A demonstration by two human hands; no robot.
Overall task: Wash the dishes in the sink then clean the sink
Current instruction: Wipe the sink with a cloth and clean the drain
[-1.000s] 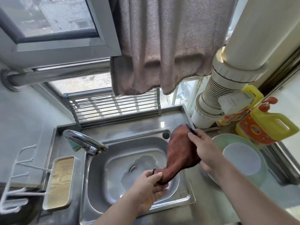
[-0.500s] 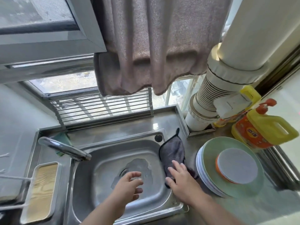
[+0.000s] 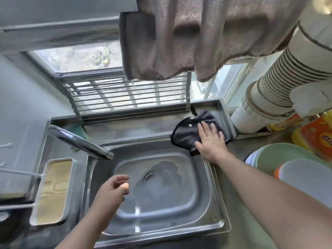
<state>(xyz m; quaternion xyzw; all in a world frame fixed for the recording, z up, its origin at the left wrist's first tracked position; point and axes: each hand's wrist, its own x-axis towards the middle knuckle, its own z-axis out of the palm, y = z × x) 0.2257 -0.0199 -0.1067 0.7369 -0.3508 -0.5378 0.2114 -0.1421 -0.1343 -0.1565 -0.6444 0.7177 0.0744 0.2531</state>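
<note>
Sink point(image 3: 201, 209) steel, shallow water inside

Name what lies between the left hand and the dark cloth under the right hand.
In the head view, only the steel sink basin lies between the left hand and the dark cloth: a shallow puddle around the drain, no dishes.

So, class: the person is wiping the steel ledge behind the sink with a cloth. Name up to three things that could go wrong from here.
1. The right hand presses the dark cloth flat at the sink corner; a wide sweep could push it over the edge into the water pooled in the basin.
2. The stacked plates sit close beside the right forearm; a backward stroke might knock them.
3. The left hand hovers under the tap and could bump its spout.
</note>
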